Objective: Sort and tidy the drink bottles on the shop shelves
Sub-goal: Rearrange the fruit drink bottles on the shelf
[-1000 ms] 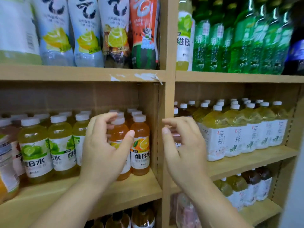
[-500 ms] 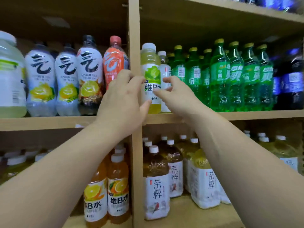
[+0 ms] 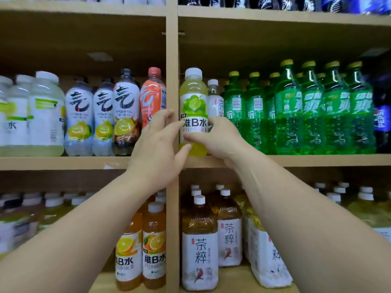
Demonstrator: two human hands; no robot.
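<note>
Since half a second ago our right hand [image 3: 220, 138] has gone from reaching with its fingertips near the label to closing around the lime bottle [image 3: 193, 102], and our left hand [image 3: 156, 149] has slid in lower beside it; a second ago both hands were down at the shelf below.

The lime bottle stands upright on the middle shelf [image 3: 317, 160], at the left end of the right bay, just beside the wooden post [image 3: 172, 49]. It has a white cap and yellow-green drink. Our right hand grips it across the lower label, thumb over the front. Our left hand lies relaxed and uncurled in front of the post, with its thumb tip touching the bottle's base.

Just behind the lime bottle on its right stands a small clear bottle [image 3: 214, 98] with a white cap. Further right runs a row of green soda bottles [image 3: 306, 115], then dark blue bottles [image 3: 382, 119] at the edge.

Left of the post we see an orange bottle [image 3: 152, 96], then white bottles with black brush lettering [image 3: 101, 115] and big pale jugs [image 3: 46, 115].

On the shelf below, tea bottles [image 3: 200, 240] fill the right bay and orange drink bottles [image 3: 154, 246] stand left of the post.
</note>
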